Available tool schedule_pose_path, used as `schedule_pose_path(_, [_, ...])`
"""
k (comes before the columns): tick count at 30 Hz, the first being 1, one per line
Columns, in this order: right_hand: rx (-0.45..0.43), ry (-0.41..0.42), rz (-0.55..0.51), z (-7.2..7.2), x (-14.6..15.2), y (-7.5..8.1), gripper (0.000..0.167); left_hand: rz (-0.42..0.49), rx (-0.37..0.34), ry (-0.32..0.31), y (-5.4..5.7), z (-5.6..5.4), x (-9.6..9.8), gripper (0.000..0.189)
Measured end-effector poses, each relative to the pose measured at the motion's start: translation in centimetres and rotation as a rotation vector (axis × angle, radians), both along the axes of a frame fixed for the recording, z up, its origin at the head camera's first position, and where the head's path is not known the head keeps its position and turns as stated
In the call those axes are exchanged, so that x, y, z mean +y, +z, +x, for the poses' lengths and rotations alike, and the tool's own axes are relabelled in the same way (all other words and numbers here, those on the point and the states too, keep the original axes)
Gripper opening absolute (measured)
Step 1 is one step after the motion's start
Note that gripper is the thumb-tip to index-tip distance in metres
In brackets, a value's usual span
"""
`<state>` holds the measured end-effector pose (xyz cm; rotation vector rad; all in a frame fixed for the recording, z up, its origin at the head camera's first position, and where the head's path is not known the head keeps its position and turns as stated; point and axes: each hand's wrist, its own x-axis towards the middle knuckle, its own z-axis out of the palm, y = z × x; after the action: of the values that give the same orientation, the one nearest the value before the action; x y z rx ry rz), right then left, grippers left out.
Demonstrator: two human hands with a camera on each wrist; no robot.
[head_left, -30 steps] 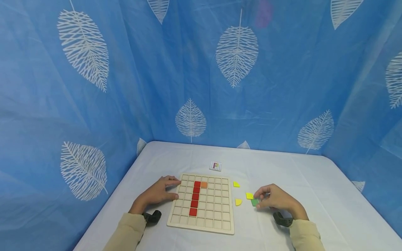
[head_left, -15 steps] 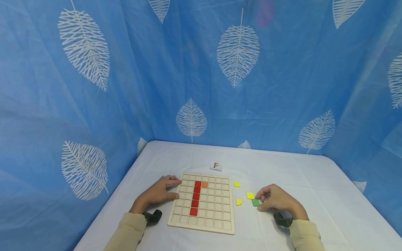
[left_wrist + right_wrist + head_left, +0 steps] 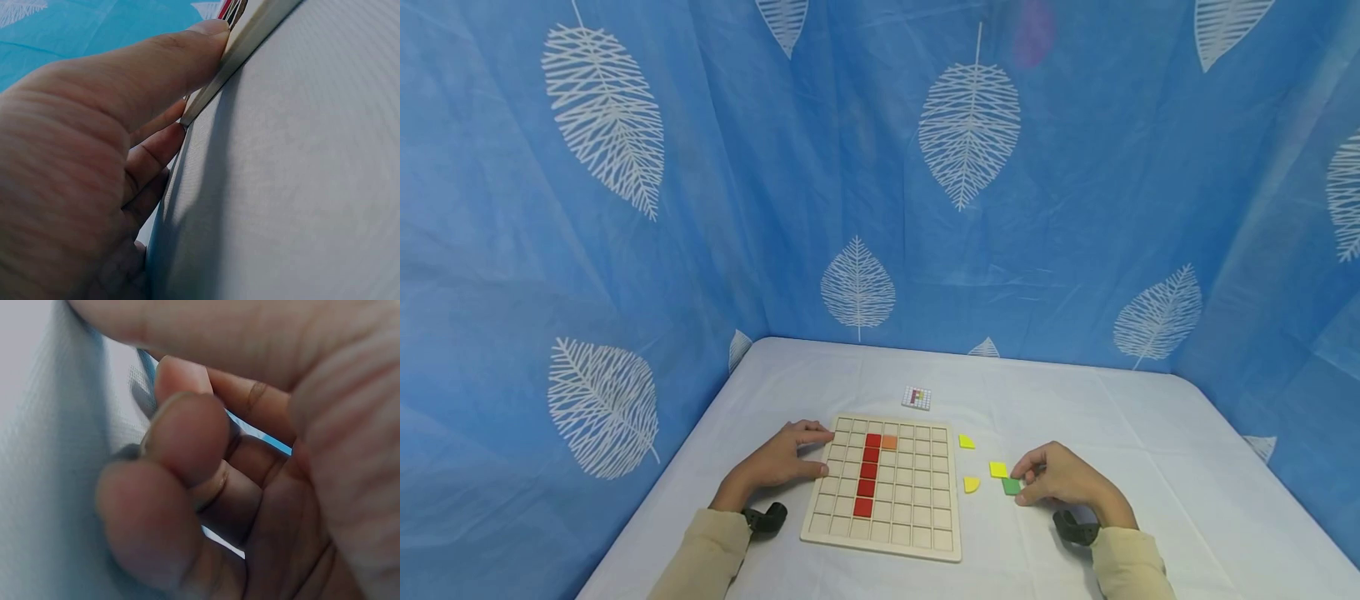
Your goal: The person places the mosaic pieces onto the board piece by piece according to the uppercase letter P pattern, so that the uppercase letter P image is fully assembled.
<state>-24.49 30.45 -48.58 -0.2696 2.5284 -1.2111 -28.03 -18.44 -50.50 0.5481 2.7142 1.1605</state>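
In the head view my left hand [image 3: 781, 457] rests at the left side of a wooden grid board [image 3: 917, 527], with thumb and fingers fairly straight against its edge. The left wrist view shows the thumb [image 3: 181, 53] touching the board's rim [image 3: 250, 47]. A column of several red square tiles [image 3: 868, 471] and one orange tile [image 3: 889, 442] lie in the board's cells. My right hand [image 3: 1060, 477] is on the table, fingers loosely bent, fingertips beside a flat green square tile [image 3: 1011, 487]. No tile shows in the right wrist view between the fingers [image 3: 187, 437].
Right of the board lie a yellow square tile [image 3: 997, 470] and two yellow quarter-round tiles, the upper one [image 3: 966, 442] and the lower one [image 3: 972, 484]. A small card with a coloured grid pattern [image 3: 917, 397] lies behind the board. Blue leaf-print curtains [image 3: 925, 275] surround the white table [image 3: 1075, 400].
My right hand has drawn slightly to the right, uncovering more of the green tile. The left hand and the board have stayed in place.
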Motion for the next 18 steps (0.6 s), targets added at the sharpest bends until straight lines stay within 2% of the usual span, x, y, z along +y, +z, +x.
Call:
schedule_pose_path(12, [0.015, 0.043, -0.008, -0.11, 0.27, -0.09, 0.033, -0.002, 0.005, 0.0, -0.01, 0.01, 0.12, 0.065])
schedule_pose_path(18, [0.002, 0.033, -0.034, -0.27, 0.36, -0.3, 0.034, -0.002, 0.002, 0.007, 0.02, -0.03, 0.16, 0.065])
